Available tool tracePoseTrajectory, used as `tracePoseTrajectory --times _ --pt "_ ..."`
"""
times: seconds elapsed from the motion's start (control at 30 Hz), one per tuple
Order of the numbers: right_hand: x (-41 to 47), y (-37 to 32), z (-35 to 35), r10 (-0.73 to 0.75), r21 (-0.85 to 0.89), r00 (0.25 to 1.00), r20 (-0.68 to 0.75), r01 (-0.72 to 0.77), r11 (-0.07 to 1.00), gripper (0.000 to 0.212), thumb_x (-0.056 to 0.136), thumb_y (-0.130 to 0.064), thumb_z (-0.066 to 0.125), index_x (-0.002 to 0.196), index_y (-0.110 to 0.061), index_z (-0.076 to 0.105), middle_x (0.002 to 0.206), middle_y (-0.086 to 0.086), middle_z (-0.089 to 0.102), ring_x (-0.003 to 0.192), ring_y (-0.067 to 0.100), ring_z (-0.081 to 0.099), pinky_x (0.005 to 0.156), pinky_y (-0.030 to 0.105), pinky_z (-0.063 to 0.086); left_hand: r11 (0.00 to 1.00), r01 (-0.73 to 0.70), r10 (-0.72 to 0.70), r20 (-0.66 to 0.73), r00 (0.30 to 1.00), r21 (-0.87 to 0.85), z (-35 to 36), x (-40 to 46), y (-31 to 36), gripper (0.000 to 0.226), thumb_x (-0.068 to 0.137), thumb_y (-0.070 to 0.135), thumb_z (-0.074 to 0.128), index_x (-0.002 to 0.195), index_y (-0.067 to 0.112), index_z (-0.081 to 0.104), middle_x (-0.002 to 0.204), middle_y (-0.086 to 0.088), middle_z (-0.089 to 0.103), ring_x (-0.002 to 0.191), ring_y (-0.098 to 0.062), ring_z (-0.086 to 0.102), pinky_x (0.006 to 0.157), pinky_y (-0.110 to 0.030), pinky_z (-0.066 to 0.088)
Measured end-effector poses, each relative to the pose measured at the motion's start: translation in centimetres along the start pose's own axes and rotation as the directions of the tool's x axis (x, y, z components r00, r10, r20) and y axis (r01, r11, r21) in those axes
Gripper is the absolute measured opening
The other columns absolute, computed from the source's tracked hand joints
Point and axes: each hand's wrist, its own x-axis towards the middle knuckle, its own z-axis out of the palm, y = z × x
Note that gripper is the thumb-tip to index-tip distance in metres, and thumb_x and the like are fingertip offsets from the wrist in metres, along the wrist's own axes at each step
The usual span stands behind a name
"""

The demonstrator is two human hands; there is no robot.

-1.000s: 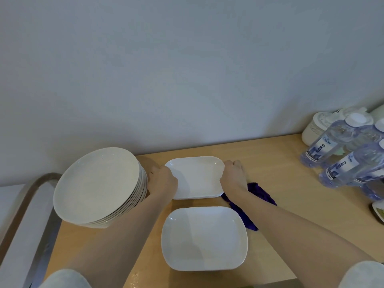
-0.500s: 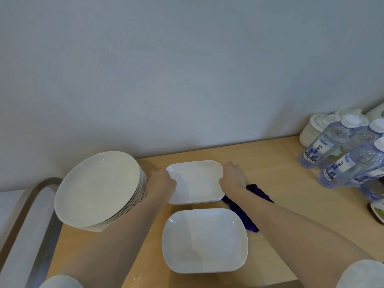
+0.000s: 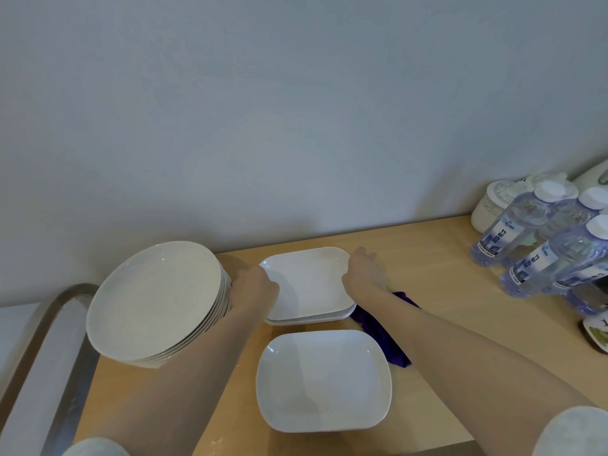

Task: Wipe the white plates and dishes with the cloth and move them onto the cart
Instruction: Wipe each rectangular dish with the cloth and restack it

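White rectangular dishes between both hands, cream round plates beside left hand, purple cloth under right forearm, light wood table, blue-labelled clear bottles.

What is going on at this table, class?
A person grips the far rectangular dish by its short ends, left hand on one, right hand on the other. More dishes seem to lie under it. A second rectangular dish sits nearer, a stack of round plates stands to the left, and the purple cloth lies unheld under the right forearm.
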Motion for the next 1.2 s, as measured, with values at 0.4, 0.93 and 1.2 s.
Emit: tracePoseTrajectory --times 0.4,0.93,1.2 --pt "-2.1 0.7 -1.1 -0.011 0.118 0.995 -0.1 0.023 0.993 0.026 0.092 -0.005 0.039 0.118 -0.002 0.044 0.122 0.018 0.046 0.102 0.032 0.051 0.073 0.027 0.032 0.995 -0.032 0.027 -0.057 0.998 -0.092 -2.0 -1.9 0.3 0.024 0.087 0.003 0.04 0.107 0.001 0.054 0.111 -0.014 0.052 0.095 -0.029 0.052 0.078 -0.034 0.046" --pt "-10.6 5.6 0.1 -0.154 0.227 0.967 -0.202 0.199 0.953 0.035 0.092 -0.006 0.042 0.127 -0.002 0.044 0.12 0.011 0.049 0.111 0.026 0.042 0.097 0.031 0.034 0.977 -0.111 0.083 -0.153 0.985 -0.183 0.7 -11.7 -2.4 0.016 0.09 0.007 0.042 0.103 0.005 0.051 0.105 -0.01 0.048 0.096 -0.027 0.046 0.084 -0.041 0.046" --pt "-13.8 7.2 1.3 -0.196 0.123 0.971 -0.14 0.213 0.969 0.033 0.094 -0.007 0.04 0.126 -0.006 0.042 0.115 0.01 0.046 0.107 0.025 0.041 0.096 0.032 0.034 0.973 -0.133 0.104 -0.154 0.983 -0.189 2.3 -14.4 -4.2 0.025 0.088 0.006 0.043 0.111 0.006 0.053 0.098 -0.007 0.047 0.09 -0.024 0.046 0.079 -0.035 0.045"
